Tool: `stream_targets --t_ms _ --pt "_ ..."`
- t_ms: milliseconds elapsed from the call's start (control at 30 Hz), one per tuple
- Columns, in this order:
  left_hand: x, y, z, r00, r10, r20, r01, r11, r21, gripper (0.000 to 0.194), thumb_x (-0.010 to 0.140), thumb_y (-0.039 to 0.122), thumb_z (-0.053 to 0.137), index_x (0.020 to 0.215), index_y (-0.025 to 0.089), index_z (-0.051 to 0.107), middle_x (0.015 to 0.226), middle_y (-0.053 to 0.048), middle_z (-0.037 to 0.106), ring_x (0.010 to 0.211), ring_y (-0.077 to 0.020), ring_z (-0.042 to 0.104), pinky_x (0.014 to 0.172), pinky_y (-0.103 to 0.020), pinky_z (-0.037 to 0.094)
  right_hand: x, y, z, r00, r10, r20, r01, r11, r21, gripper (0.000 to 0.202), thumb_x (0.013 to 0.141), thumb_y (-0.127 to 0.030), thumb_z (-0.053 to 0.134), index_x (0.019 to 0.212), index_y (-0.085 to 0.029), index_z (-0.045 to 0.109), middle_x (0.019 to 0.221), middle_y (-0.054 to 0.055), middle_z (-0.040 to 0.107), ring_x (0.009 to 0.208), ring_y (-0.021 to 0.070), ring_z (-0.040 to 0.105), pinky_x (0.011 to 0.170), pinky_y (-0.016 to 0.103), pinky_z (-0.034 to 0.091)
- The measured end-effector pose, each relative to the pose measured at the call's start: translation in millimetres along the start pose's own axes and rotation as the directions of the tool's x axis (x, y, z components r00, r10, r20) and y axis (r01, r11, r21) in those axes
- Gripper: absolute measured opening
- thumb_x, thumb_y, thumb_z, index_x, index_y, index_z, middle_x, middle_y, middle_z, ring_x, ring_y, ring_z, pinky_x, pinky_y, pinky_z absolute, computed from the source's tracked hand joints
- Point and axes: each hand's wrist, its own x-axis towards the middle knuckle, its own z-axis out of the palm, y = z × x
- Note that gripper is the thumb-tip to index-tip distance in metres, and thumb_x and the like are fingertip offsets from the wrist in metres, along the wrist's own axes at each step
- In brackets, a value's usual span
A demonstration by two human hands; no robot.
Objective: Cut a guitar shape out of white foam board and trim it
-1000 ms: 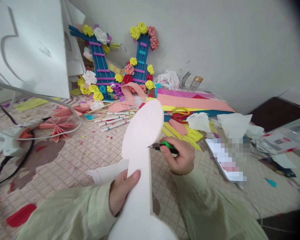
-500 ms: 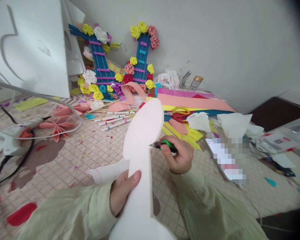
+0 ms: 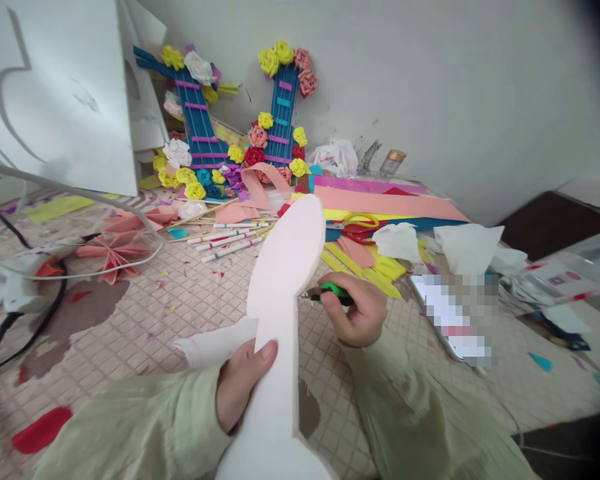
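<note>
A white foam board cutout (image 3: 286, 267), with a rounded head, a narrow neck and a wider base, stands out toward the wall in front of me. My left hand (image 3: 247, 380) grips its neck from the left, thumb lying on the flat face. Closed around a green and black utility knife (image 3: 334, 292) is my right hand (image 3: 359, 310), to the right of the cutout. The knife's blade points left, at the notch where head and neck meet; whether the tip touches the foam is hard to tell.
Two blue guitar shapes with paper flowers (image 3: 283, 113) lean on the wall. Scissors (image 3: 357, 227), paper strips (image 3: 387, 200), markers (image 3: 233, 247) and yellow pieces (image 3: 380, 270) lie beyond my hands. A phone (image 3: 447, 320) rests at right; a glue gun (image 3: 30, 280) with cables is left.
The foam cutout and my left hand have shifted slightly left. My right hand with the knife has stayed nearly in place, so a little more of the blade shows beside the foam edge.
</note>
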Motion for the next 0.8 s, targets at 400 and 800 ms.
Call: stream_targets --t_ms 400,800 --pt "-1.1 -1.6 3.3 0.999 -0.002 0.033 0.003 1.000 -0.019 0.038 0.067 0.055 0.059 0.069 0.017 0.055 0.041 0.008 0.042 0.034 -0.0053 0.035 0.038 -0.018 0.032 1.5 -6.7 0.9 1.000 -0.020 -0.002 0.020 0.998 -0.057 0.005 0.077 -0.023 0.053 0.079 -0.019 0.055 0.060 -0.002 0.059 0.051 0.0089 0.053 0.049 0.021 0.041" --pt "0.0 -1.5 3.2 1.000 0.024 0.020 -0.025 1.000 0.008 0.040 0.066 0.057 0.059 0.064 0.018 0.048 0.035 0.009 0.037 0.036 -0.0079 0.040 0.045 -0.021 0.036 1.5 -7.0 2.1 0.999 -0.007 0.039 0.007 1.000 -0.013 0.006 0.079 -0.023 0.052 0.079 -0.017 0.055 0.062 -0.001 0.059 0.052 0.0088 0.052 0.050 0.021 0.041"
